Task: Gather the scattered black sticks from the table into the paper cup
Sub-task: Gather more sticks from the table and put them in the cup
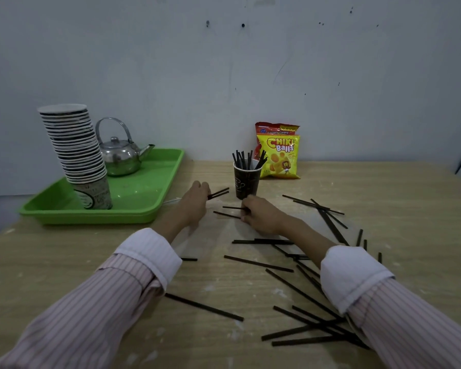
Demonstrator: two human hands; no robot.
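A dark paper cup point(246, 182) stands upright near the back middle of the wooden table point(64, 262), with several black sticks poking out of its top. My left hand point(194, 203) rests just left of the cup, its fingers closed on two black sticks point(220, 193) that point toward the cup. My right hand point(261, 217) lies in front of the cup and pinches the ends of two sticks point(229, 211) lying flat. Several more black sticks point(258, 263) are scattered over the table in front of and to the right of my hands.
A green tray point(133, 209) at the back left holds a tall leaning stack of paper cups point(75, 150) and a metal kettle point(120, 155). Two snack bags point(280, 153) lean on the wall behind the cup.
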